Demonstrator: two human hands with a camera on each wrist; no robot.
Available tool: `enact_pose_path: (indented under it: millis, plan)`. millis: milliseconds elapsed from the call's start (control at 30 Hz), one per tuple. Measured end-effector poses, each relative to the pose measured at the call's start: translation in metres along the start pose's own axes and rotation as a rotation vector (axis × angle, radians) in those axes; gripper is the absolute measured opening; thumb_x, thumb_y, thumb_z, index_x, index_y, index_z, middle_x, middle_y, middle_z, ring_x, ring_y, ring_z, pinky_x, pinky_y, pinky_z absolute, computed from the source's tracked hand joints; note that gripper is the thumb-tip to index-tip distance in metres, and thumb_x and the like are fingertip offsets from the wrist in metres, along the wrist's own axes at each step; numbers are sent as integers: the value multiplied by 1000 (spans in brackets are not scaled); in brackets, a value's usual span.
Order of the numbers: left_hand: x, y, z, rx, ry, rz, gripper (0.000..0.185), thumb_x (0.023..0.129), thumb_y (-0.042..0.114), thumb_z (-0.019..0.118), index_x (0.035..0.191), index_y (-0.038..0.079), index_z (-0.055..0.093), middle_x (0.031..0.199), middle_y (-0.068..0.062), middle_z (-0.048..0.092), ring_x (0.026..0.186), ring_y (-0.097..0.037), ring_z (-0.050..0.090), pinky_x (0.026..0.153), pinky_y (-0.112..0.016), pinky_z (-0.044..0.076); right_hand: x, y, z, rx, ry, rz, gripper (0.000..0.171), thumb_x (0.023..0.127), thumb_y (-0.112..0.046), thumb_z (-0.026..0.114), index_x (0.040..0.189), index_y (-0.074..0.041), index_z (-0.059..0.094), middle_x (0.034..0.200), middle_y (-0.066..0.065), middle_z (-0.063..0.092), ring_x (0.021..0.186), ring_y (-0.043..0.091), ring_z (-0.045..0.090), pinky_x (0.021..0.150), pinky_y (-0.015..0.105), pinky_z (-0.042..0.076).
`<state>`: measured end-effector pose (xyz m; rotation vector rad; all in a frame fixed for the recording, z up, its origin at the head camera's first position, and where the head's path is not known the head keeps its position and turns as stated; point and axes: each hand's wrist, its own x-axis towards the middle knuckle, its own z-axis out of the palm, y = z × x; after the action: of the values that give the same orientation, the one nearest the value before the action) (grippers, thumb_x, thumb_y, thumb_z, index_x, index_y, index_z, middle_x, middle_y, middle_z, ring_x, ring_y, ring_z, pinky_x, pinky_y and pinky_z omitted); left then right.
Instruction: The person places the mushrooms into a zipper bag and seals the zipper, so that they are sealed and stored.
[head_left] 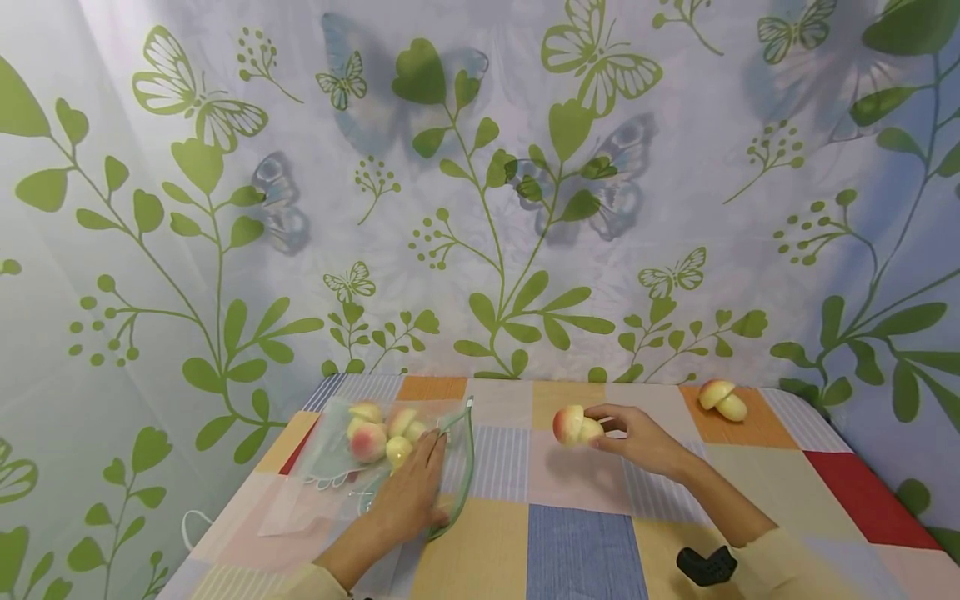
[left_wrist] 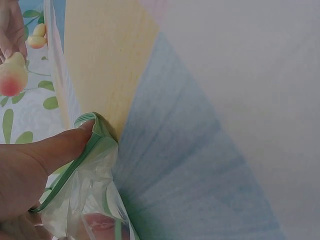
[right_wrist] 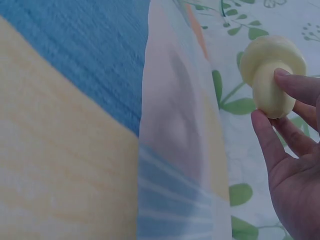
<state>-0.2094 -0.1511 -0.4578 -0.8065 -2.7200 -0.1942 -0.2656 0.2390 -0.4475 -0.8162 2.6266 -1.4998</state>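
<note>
My right hand (head_left: 645, 437) pinches a toy mushroom (head_left: 576, 426) by its pale stem, held above the table. Its cap is yellow with a red blush; in the right wrist view the mushroom (right_wrist: 272, 70) shows its pale underside. My left hand (head_left: 411, 492) holds the green-edged mouth of a clear zip bag (head_left: 311, 500). In the left wrist view the thumb (left_wrist: 67, 147) lies against the green zip rim (left_wrist: 75, 165), while the other fingers are mostly hidden. Several similar mushrooms (head_left: 368, 442) lie inside the bag, partly behind the left hand.
Another toy mushroom (head_left: 723, 400) lies at the table's back right. A black object (head_left: 707, 566) sits by the right forearm. The table wears a patchwork cloth (head_left: 585, 550), and a leaf-and-butterfly curtain (head_left: 480, 208) hangs behind it. A white loop (head_left: 193, 527) shows at the left edge.
</note>
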Motion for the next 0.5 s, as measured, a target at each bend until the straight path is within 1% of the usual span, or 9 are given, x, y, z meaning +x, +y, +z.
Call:
enact_pose_path:
  millis: [233, 300, 400, 500]
  plan:
    - [1, 1, 0, -2, 6, -4, 118, 51, 30, 90, 141, -7, 25, 143, -22, 28, 133, -36, 24, 103, -41, 32, 12, -4, 17, 36, -23, -7, 45, 85, -23, 69, 126, -12, 55, 129, 6, 50, 107, 27, 55, 78, 32, 51]
    - [1, 1, 0, -5, 3, -6, 117, 51, 29, 90, 141, -7, 25, 143, -22, 27, 133, -36, 24, 102, -41, 33, 15, -7, 22, 59, -31, -13, 45, 84, -22, 69, 126, -12, 55, 129, 7, 50, 107, 27, 54, 80, 32, 51]
    - [1, 1, -1, -7, 1, -7, 117, 51, 29, 90, 141, -8, 25, 143, -23, 27, 133, -36, 24, 101, -41, 34, 20, -14, 30, 67, -40, -20, 44, 84, -20, 69, 125, -12, 56, 127, 5, 52, 107, 27, 55, 80, 30, 51]
    - [0, 1, -2, 0, -5, -5, 117, 52, 30, 90, 141, -8, 24, 143, -24, 27, 133, -37, 24, 102, -41, 34, 23, -24, 36, 94, -58, -18, 43, 85, -15, 68, 125, -9, 55, 126, 7, 52, 107, 30, 54, 80, 30, 50]
